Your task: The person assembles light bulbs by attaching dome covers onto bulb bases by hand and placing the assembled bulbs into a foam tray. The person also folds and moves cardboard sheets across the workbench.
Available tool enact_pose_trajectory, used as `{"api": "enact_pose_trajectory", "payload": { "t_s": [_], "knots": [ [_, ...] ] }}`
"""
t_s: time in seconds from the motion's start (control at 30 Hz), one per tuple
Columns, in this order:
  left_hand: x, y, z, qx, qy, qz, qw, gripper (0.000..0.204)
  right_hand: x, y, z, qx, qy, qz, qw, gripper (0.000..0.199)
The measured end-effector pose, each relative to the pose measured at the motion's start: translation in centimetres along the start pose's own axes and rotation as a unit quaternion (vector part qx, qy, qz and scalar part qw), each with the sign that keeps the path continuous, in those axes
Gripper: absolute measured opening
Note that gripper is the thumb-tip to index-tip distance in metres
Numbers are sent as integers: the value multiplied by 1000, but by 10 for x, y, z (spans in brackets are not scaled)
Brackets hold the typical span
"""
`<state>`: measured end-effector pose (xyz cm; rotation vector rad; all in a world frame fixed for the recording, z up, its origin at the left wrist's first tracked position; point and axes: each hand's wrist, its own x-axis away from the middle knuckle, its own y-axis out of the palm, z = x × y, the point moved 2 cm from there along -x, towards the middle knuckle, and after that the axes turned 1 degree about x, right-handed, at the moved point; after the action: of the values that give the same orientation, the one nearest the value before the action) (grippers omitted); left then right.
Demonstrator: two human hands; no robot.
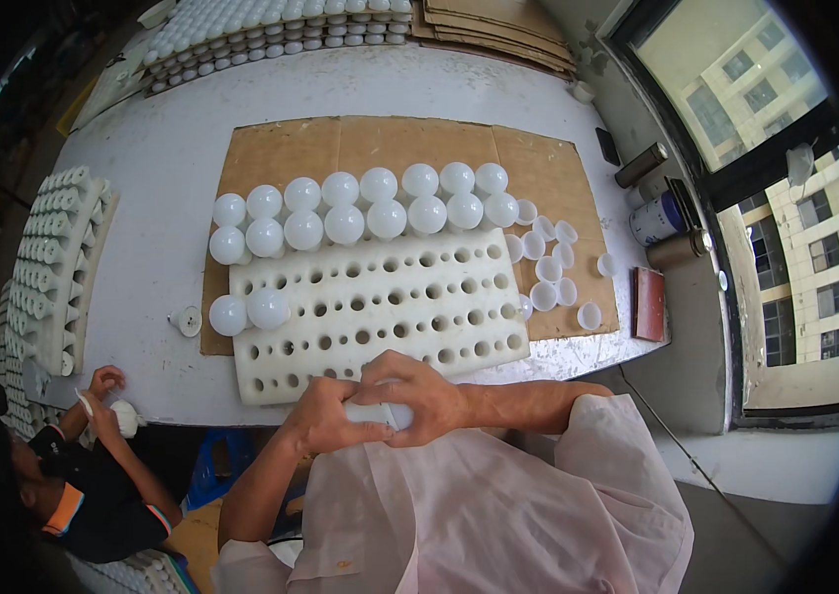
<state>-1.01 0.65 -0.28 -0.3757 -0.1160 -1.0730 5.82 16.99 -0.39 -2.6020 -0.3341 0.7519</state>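
Observation:
My left hand (325, 417) and my right hand (421, 398) meet at the near edge of a white foam tray (370, 309). Both are closed around a white light bulb part (392, 414), mostly covered by my fingers. The tray has rows of round holes. Two rows of white globe bulbs (343, 224) stand along its far side. Two more bulbs (268, 308) sit at its left. Right of the tray lie several translucent white cups (548, 268), open side up or tilted.
Brown cardboard (286, 148) lies under the tray. A small white bulb base (188, 320) is left of it. Stacked trays (68, 257) stand at the left, where a co-worker (107, 475) sits handling something white. A red box (649, 304) and cans (656, 219) line the right edge.

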Motion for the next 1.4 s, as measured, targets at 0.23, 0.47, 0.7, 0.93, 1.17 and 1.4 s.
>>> {"api": "enact_pose_trajectory", "payload": {
  "t_s": [0.23, 0.47, 0.7, 0.93, 1.17, 1.4],
  "knots": [
    [0, -19, 5, 55, 23, 29, 998, 48, -26, -2, -6, -11, -10, 6, 1000, 47],
    [9, -14, -83, 279, -119, 34, 952, 36, -21, 36, 28, -43, 294, 47, 954, 62],
    [86, -130, -170, 86, -52, 508, 856, 34, -74, 25, 80, 213, 148, 126, 958, 67],
    [71, -239, -298, -396, -119, 437, 799, 63, -86, 56, 92, 259, 241, 30, 935, 82],
    [62, -259, -336, -455, -79, 330, 823, 51, 29, -16, 72, 253, 243, 235, 906, 48],
    [72, -238, -341, -282, -198, 448, 825, 48, 236, -112, 119, 304, 412, 582, 632, 45]
  ]
}}
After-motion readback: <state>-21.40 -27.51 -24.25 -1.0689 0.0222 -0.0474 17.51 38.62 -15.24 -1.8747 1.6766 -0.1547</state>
